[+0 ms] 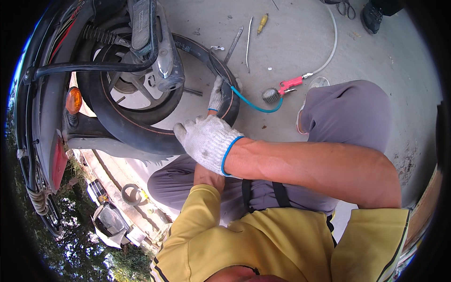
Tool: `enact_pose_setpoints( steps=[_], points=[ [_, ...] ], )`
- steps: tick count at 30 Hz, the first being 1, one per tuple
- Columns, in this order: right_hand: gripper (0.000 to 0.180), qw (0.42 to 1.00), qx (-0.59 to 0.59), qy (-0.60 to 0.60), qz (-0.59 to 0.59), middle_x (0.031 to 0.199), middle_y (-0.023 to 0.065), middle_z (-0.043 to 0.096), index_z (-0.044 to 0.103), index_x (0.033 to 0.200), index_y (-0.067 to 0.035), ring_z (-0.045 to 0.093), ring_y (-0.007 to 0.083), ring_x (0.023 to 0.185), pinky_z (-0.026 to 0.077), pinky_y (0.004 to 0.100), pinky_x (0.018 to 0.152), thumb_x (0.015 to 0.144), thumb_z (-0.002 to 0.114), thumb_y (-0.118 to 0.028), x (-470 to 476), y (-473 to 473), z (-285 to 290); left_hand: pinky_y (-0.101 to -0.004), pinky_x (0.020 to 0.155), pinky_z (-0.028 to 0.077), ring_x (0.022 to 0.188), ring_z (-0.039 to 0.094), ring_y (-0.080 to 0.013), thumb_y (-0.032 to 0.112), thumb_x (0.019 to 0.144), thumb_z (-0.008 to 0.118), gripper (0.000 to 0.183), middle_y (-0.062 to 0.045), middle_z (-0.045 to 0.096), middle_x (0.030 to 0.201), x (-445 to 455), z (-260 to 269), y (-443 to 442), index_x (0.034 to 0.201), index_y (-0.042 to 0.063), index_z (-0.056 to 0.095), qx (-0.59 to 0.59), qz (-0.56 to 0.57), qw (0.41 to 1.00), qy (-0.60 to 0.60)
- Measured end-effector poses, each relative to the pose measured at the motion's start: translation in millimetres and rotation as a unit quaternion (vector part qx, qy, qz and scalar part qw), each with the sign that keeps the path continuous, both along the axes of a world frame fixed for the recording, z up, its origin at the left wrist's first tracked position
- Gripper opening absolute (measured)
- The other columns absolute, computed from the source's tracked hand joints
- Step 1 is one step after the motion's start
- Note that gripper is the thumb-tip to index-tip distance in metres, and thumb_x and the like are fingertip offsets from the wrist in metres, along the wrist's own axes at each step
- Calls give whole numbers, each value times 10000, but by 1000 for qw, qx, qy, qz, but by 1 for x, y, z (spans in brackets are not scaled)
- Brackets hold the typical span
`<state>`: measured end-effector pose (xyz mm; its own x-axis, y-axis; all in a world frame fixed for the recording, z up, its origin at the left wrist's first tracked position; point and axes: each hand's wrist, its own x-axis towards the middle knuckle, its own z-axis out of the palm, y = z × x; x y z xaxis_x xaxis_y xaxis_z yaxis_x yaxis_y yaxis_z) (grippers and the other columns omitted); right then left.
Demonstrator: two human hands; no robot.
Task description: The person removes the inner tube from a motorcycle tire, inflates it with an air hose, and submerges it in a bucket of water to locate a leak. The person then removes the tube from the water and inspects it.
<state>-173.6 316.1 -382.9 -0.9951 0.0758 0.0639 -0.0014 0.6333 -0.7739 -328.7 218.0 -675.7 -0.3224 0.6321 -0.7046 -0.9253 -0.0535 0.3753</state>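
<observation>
A black inflated rubber inner tube (139, 135) with an orange seam line loops around the wheel (137, 84) of a motorbike. My left hand (215, 94), in a white knit glove, grips the tube's near right side; its fingertips show at the tube's outer edge. My right hand (208, 139), gloved alike with a blue cuff, crosses over my left forearm and holds the tube lower down, its fingers partly hidden. A teal hose (252, 102) runs from the tube beside my left hand to a red tyre inflator (290, 84) with a round gauge (270, 95) on the floor.
A metal tyre lever (235, 44), a thin metal rod (249, 46) and a yellow-handled tool (262, 24) lie on the concrete floor. A pale air hose (333, 42) curves away from the inflator. Another person's black shoe (371, 17) stands at upper right. An orange indicator (74, 100) juts from the motorbike.
</observation>
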Motion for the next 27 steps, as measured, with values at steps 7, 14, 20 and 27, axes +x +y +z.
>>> enact_pose_setpoints(
  steps=[7, 14, 20, 27],
  points=[
    [324, 998, 27, 15, 54, 970, 192, 722, 551, 1174, -6, 743, 345, 844, 596, 445, 726, 885, 628, -130, 2, -1, 5, -439, 1080, 480, 1229, 605, -306, 448, 1040, 540, 572, -164, 621, 1358, 49, 21, -54, 1423, 23, 524, -54, 46, 997, 38],
    [573, 993, 2, 24, 116, 1034, 212, 712, 501, 1333, 24, 727, 390, 894, 585, 483, 799, 835, 710, -168, 6, -7, 17, -430, 1114, 442, 1283, 565, -299, 460, 1046, 522, 582, -149, 598, 1402, 81, 36, -69, 1441, 33, 515, -59, 75, 994, 47],
    [541, 991, -23, -50, 123, 1069, 219, 706, 521, 1238, -13, 718, 413, 966, 573, 510, 853, 821, 778, -240, 1, 7, 17, -423, 1142, 409, 1330, 532, -293, 471, 1050, 507, 590, -136, 579, 1439, 88, 60, -82, 1456, 42, 507, -47, 103, 991, 77],
    [522, 988, 49, -135, 51, 1150, 253, 672, 532, 1232, 6, 677, 424, 1090, 549, 497, 939, 829, 794, -199, -12, 30, -28, -414, 1176, 371, 1384, 492, -285, 483, 1055, 489, 601, -121, 556, 1483, 100, 135, -95, 1474, 53, 498, 22, 135, 964, 227]
  ],
)
